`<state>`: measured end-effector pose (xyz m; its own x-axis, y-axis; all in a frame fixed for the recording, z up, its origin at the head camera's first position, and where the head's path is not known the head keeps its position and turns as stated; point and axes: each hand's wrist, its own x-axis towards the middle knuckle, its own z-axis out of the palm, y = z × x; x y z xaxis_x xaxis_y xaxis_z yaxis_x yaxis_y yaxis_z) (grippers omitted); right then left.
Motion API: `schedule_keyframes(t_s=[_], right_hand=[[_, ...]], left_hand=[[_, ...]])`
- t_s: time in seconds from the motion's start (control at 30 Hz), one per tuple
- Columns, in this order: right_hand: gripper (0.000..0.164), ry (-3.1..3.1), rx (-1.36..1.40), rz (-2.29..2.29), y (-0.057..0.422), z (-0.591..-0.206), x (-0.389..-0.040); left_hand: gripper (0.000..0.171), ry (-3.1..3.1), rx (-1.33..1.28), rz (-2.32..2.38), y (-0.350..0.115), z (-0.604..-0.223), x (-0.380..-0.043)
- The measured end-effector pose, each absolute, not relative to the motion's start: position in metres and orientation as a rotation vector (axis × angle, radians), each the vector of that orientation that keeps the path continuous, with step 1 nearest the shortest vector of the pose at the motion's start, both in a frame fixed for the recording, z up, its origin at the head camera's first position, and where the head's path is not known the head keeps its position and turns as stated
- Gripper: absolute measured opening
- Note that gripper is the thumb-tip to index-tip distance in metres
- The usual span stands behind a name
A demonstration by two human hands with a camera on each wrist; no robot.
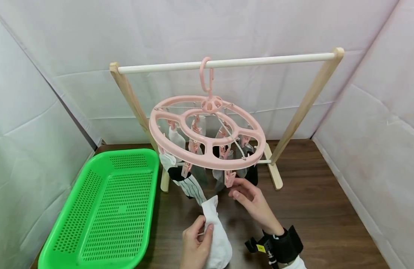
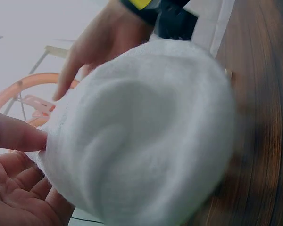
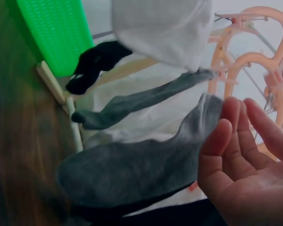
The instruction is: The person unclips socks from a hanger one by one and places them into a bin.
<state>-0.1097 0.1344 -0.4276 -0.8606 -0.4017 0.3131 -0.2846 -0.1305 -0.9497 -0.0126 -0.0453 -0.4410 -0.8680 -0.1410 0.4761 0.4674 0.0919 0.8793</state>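
Observation:
My left hand [image 1: 197,243] pinches a white sock [image 1: 217,239] between thumb and fingers, low in front of the hanger. In the left wrist view that white sock [image 2: 146,136] bulges large and covers much of the scene. My right hand [image 1: 254,201] is beside a pink clip [image 1: 230,178] on the front rim of the round pink sock hanger [image 1: 207,161], fingers loosely bent. In the right wrist view the right hand [image 3: 245,160] shows nothing in its fingers, and a grey sock [image 3: 137,169] hangs right by the fingertips.
The hanger hooks over the white bar [image 1: 270,60] of a wooden-legged stand. Several socks hang from its clips, among them a striped black-and-white sock [image 1: 190,186] at front left. A green plastic basket [image 1: 152,209] stands on the dark wooden table [image 1: 314,209] at the left.

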Motion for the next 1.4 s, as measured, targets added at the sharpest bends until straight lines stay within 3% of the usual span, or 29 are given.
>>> schedule_keyframes(t_s=[0.9, 1.4], right_hand=[[0.021, 2.101, -0.702, -1.965, 0.158, -0.464, -0.068], [0.021, 2.022, -0.769, -2.127, 0.162, -0.454, -0.055]], left_hand=[[0.016, -1.962, -0.066, -1.535, -0.107, -0.427, -0.012], [0.011, -1.95, 0.159, -1.413, -0.144, -0.426, -0.011]])
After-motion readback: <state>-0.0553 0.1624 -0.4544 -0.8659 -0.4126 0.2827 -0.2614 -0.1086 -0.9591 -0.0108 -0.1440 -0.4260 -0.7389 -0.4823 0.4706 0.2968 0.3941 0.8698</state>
